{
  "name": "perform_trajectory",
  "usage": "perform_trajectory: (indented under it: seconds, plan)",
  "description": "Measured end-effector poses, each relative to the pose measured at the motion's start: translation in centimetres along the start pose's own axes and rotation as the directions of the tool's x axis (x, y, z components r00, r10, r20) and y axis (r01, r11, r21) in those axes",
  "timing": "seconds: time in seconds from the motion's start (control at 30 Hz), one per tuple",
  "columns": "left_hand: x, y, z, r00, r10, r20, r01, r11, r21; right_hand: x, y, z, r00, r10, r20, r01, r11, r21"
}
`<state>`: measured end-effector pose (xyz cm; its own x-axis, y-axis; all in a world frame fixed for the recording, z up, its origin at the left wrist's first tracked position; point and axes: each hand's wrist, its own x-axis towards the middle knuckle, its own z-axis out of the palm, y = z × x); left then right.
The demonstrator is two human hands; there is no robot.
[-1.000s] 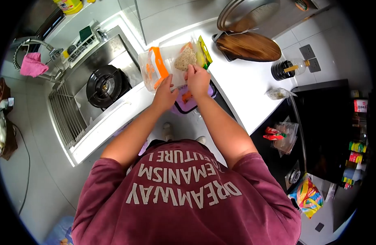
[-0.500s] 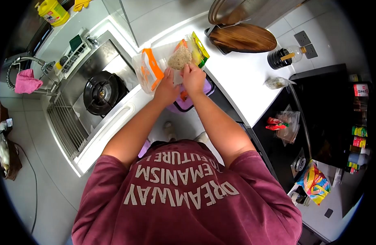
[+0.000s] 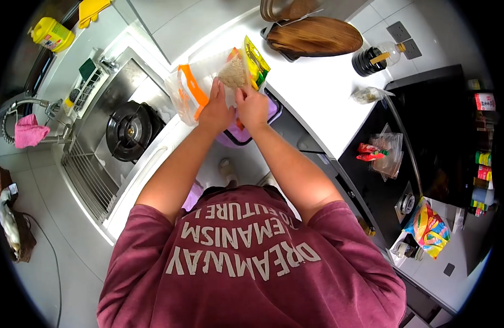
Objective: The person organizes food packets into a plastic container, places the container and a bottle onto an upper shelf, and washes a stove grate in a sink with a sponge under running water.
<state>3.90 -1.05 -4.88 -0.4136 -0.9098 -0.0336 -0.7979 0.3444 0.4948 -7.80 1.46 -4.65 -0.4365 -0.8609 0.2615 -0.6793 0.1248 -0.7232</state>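
A small clear bag of beige, grainy contents [image 3: 233, 72] is held upright over the counter's front edge. My right hand [image 3: 252, 107] grips its lower right corner, thumb pressed against it. My left hand [image 3: 216, 112] is at its lower left, fingers together and stretched up along the bag; whether it also grips is hard to see. Left of it lies a larger clear plastic bag with an orange band [image 3: 193, 87], partly behind my left hand. A yellow and green packet [image 3: 256, 61] is just behind the beige bag on the right.
Below my hands is a bin with a purple liner [image 3: 230, 139]. To the left are a steel sink [image 3: 129, 76] and a black burner [image 3: 130, 131]. Wooden boards [image 3: 315, 37] stand in a rack at the back. A tied clear bag [image 3: 369, 95] lies on the right counter.
The view has shifted slightly. My left fingers have moved up and lie flatter against the beige bag, and my right hand has lowered a little with the bag's corner.
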Motion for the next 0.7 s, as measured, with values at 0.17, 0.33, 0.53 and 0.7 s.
perform_trajectory:
  seconds: [0.17,0.33,0.53,0.7]
  plan:
    - [0.8,0.1,0.2,0.994,-0.059,0.088,0.056,0.998,0.039,1.0,0.1,-0.4,0.977,-0.062,0.203,0.090,0.987,-0.131]
    - [0.8,0.2,-1.0,0.996,0.091,-0.017,-0.092,0.993,-0.074,2.0,-2.8,-0.8,0.941,0.008,0.338,0.063,0.978,-0.199]
    - [0.3,-1.1,-0.1,0.989,-0.026,0.144,0.042,0.993,-0.110,1.1,-2.0,0.6,0.967,-0.183,0.179,0.190,0.981,-0.026]
    - [-1.7,-1.3,0.2,0.992,0.059,-0.116,-0.075,0.988,-0.136,1.1,-0.8,1.0,0.914,-0.177,0.364,0.190,0.982,0.001]
